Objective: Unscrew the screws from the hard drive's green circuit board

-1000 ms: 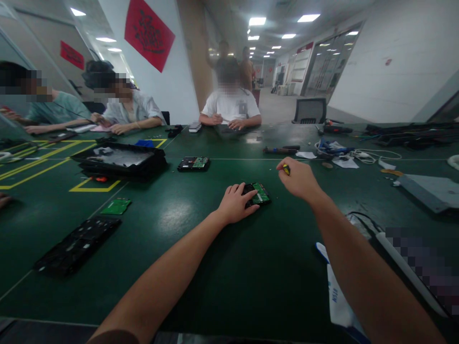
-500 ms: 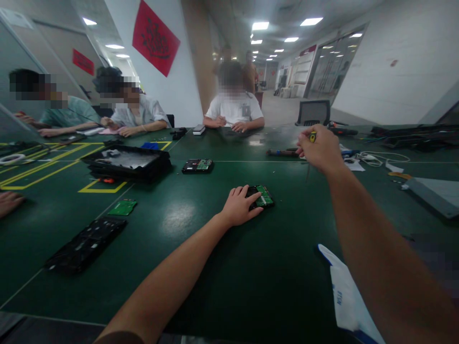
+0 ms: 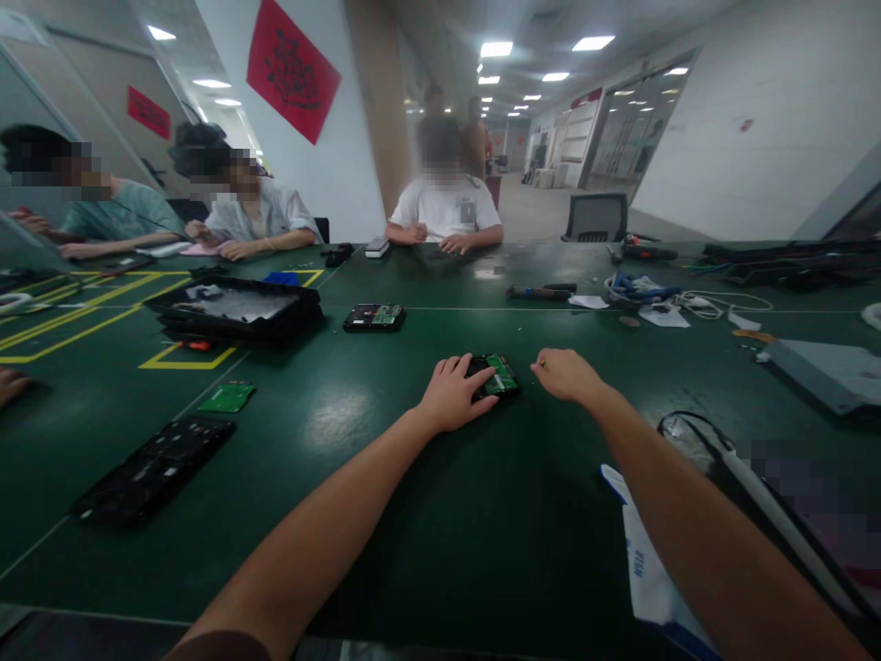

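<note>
My left hand [image 3: 451, 395] lies over a hard drive [image 3: 503, 374] with a green circuit board on top. Its thumb is along the near edge and its fingers reach across the black part, holding the drive against the table. Just right of the drive, my right hand [image 3: 568, 375] is closed around a screwdriver [image 3: 543, 364]. Only a small yellow bit of the screwdriver shows; its shaft is hard to make out. Beyond my left hand lies a second hard drive [image 3: 373, 317], apart from both hands.
On the green table [image 3: 413, 514] lie a black tray [image 3: 234, 312], a loose green board [image 3: 228, 397] and a black casing [image 3: 155, 470] to the left. Tools [image 3: 540, 291], cables [image 3: 722, 301] and a grey metal box [image 3: 822, 372] are to the right. Several people sit across.
My right hand has come down and left with the screwdriver, from above the tools at the back to beside the hard drive. My left hand stays on the drive.
</note>
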Demonstrator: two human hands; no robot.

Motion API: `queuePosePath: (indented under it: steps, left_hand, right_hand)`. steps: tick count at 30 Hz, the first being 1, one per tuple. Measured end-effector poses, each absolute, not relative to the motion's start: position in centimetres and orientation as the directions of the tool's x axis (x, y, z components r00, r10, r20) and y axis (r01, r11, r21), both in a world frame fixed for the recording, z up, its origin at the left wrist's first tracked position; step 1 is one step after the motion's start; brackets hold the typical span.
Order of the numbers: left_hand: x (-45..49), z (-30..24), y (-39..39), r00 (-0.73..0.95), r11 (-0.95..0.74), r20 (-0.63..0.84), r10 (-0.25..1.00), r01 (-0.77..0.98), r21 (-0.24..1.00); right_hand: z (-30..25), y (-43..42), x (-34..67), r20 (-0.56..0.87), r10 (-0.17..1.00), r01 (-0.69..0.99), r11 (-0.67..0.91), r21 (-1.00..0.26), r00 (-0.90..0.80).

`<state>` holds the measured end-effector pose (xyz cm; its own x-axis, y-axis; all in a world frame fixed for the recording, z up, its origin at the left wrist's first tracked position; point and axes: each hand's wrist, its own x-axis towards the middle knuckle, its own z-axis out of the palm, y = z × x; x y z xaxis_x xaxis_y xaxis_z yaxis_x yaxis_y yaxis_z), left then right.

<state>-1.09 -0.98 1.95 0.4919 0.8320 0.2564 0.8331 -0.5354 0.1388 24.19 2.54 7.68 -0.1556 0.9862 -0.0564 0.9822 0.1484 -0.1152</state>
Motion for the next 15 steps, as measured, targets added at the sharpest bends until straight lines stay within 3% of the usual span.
queuePosePath:
  steps: [4,10,15]
  left_hand:
    - [-1.2,2.0,-1.0,0.494,-0.536,0.254,0.832,0.834,0.131]
    - [-1.3,1.8,-0.8,0.499,-0.538,0.250,0.830,0.834,0.121]
    - [-1.8,2.0,-0.8,0.523,-0.556,0.231,0.821,0.823,0.113]
  right_hand:
    - [5.1,1.4,24.4,-0.037,0.995,0.986,0.090,-0.137,-0.096]
    - [4.0,0.5,25.0,0.008,0.970,0.947,0.239,-0.213,-0.243]
    - [3.9,0.2,25.0,0.004,0.974,0.953,0.222,-0.206,-0.226]
